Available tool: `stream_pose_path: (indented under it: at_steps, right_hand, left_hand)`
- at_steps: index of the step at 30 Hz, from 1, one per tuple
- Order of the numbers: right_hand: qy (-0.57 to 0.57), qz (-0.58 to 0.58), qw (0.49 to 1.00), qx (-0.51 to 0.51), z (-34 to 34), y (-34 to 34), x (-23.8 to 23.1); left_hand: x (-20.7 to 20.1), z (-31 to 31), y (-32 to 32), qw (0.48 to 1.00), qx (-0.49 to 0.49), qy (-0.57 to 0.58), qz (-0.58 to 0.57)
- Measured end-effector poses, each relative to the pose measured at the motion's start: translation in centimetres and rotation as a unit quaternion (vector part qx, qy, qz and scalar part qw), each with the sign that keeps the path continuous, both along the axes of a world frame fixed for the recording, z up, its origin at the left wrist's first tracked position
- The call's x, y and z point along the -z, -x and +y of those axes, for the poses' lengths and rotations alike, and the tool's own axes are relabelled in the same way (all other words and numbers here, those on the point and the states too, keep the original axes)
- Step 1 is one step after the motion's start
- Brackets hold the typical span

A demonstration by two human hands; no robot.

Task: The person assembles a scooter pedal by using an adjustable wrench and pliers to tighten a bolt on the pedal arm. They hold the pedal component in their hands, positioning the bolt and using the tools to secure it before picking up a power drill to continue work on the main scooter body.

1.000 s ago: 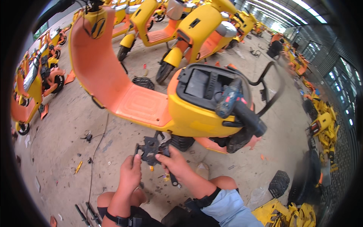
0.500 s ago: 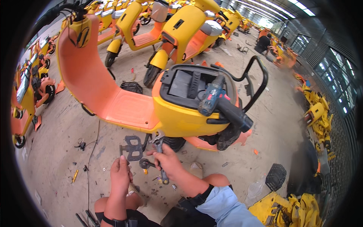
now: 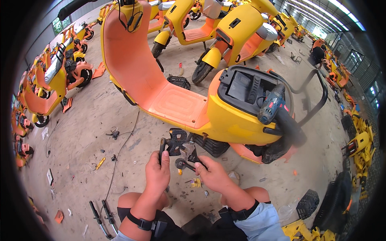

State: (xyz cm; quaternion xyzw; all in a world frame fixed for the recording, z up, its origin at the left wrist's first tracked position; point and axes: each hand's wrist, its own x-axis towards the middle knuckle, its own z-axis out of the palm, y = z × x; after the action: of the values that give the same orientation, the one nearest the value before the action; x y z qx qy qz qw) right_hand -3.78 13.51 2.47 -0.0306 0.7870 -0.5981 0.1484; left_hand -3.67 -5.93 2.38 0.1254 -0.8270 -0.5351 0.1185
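My left hand (image 3: 158,172) is closed around a dark crank arm (image 3: 162,150). A black pedal (image 3: 177,141) with a slotted face stands beside the arm's top end and looks joined to it. My right hand (image 3: 214,175) grips an adjustable wrench (image 3: 189,152), its jaw close to the pedal's lower right. Below the jaw is a dark round-ended arm (image 3: 179,163); I cannot tell whether it is held too. Just beyond my hands stands a yellow and orange scooter (image 3: 241,120) with its seat box uncovered. A blue and black cordless drill (image 3: 272,103) lies on that box.
Several yellow scooters (image 3: 241,24) stand behind. A cable (image 3: 124,148) runs across the floor at left, near two black rods (image 3: 102,219). Small loose parts lie below my hands. A black basket (image 3: 308,204) and yellow panels (image 3: 301,231) lie at lower right.
The view has turned, so the scene sits further right. The wrench, upright before with its jaw near the scooter body, now tilts with its jaw by the pedal. The crank arm stands higher above my left hand.
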Motion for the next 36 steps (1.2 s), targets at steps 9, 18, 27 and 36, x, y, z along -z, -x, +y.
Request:
stream_pose_path:
  at_steps: [9,18,27,36]
  right_hand:
    - [-0.039,0.011,0.999,0.014,-0.3,0.4,0.8]
    - [-0.091,-0.074,0.993,0.028,-0.8,0.8,-0.3]
    - [-0.109,-0.027,0.991,0.078,-0.8,0.9,0.4]
    - [-0.132,-0.03,0.988,0.08,-0.5,1.1,0.3]
  left_hand:
    - [-0.8,0.5,-0.3,0.996,0.006,0.09,-0.019]
    - [-0.9,0.8,-0.6,0.987,0.021,0.155,-0.026]
    - [-0.7,1.0,-0.5,0.989,0.024,0.141,-0.03]
    - [-0.6,1.1,-0.5,0.99,0.027,0.137,-0.03]
